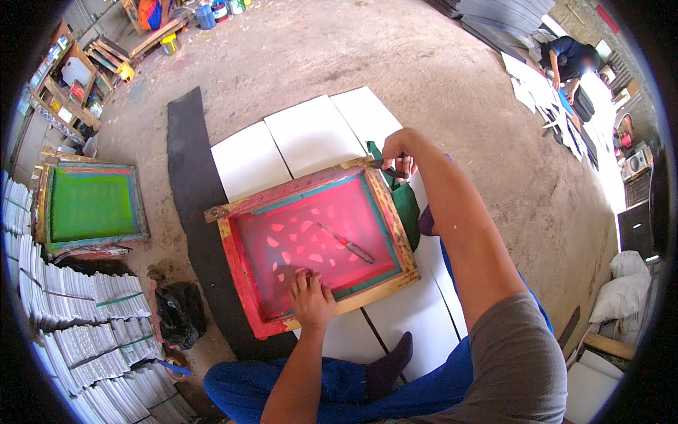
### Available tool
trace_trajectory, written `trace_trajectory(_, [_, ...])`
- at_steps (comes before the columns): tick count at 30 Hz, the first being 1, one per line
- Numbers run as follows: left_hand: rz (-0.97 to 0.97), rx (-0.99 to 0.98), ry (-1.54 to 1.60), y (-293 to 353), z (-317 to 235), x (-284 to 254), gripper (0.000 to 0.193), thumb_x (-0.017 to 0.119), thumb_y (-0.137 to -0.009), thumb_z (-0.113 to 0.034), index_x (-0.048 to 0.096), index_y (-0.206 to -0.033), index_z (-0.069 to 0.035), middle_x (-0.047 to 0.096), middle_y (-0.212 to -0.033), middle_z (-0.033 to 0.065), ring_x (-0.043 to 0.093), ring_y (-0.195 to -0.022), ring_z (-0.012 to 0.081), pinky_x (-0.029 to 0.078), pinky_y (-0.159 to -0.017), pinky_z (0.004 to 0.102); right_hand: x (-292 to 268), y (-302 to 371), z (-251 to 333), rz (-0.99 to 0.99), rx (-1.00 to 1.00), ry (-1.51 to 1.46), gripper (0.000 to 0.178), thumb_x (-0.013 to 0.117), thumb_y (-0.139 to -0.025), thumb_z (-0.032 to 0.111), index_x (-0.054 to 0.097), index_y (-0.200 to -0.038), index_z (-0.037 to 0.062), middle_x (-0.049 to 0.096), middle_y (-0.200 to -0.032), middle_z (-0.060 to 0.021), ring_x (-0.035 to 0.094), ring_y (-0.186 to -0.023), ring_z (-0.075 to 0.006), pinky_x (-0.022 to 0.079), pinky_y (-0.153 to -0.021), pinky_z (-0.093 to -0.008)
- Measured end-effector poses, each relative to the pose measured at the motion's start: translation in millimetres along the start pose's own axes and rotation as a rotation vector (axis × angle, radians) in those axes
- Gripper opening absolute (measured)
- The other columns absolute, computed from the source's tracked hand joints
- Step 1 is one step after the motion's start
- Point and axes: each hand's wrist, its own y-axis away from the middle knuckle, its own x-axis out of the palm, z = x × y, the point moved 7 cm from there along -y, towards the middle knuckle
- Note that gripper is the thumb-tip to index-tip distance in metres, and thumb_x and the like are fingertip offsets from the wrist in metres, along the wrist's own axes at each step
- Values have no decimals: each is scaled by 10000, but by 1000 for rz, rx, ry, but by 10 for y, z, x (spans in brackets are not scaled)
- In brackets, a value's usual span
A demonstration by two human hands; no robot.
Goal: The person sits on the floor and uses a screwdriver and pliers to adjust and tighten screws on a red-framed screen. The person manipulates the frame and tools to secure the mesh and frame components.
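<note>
A wooden screen-printing frame (pixel 240 283) with pink-red mesh lies on white sheets (pixel 311 131) on the floor. Pale cut-out shapes show through the mesh. My left hand (pixel 309 295) presses flat on the mesh near the frame's near edge, fingers apart. My right hand (pixel 399 152) grips the frame's far right corner, beside a green cloth (pixel 408 205). A small tool with a red handle (pixel 347 244) lies loose on the mesh between my hands. My legs in blue trousers sit just below the frame.
A second frame with green mesh (pixel 90 205) lies at the left. Stacks of grey sheets (pixel 92 318) fill the lower left, with a black bag (pixel 180 311) beside them. A black strip (pixel 191 177) runs under the frame. Another person (pixel 571 60) crouches at far right.
</note>
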Motion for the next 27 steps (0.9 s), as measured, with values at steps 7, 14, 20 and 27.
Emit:
trace_trajectory(7, [3, -21, 4, 24, 30, 17, 291, 668, -823, -182, 652, -1092, -72, 537, -1284, 172, 476, -1287, 373, 397, -1046, 530, -86, 232, 187, 58, -54, 148, 338, 624, -963, 357, 728, -917, 39, 759, -918, -137, 710, -807, -257, 526, -832, -470])
trace_trajectory(14, [14, -6, -4, 7, -2, -3, 300, 662, -828, -182, 647, -1107, -72, 534, -1275, 173, 463, -1296, 369, 394, -1045, 530, -109, 85, 181, 54, -24, 126, 333, 634, -949, 335, 700, -957, 9, 750, -883, -155, 692, -744, -258, 527, -822, -467])
trace_trajectory(20, [-2, -1, 7, 14, -5, -14, 300, 656, -831, -165, 640, -1118, -76, 535, -1271, 172, 477, -1282, 374, 397, -1039, 533, -98, 52, 318, -4, -116, 189, 156, 734, -847, 158, 693, -868, 10, 719, -784, -152, 667, -655, -254, 562, -689, -429])
trace_trajectory(27, [-23, 1, 6, 27, -17, -17, 288, 671, -816, -162, 642, -1090, -78, 542, -1281, 175, 480, -1281, 375, 401, -1033, 533, 158, -50, 125, -128, -183, 182, 58, 709, -749, 35, 674, -760, -11, 682, -674, -152, 671, -582, -235, 566, -566, -405])
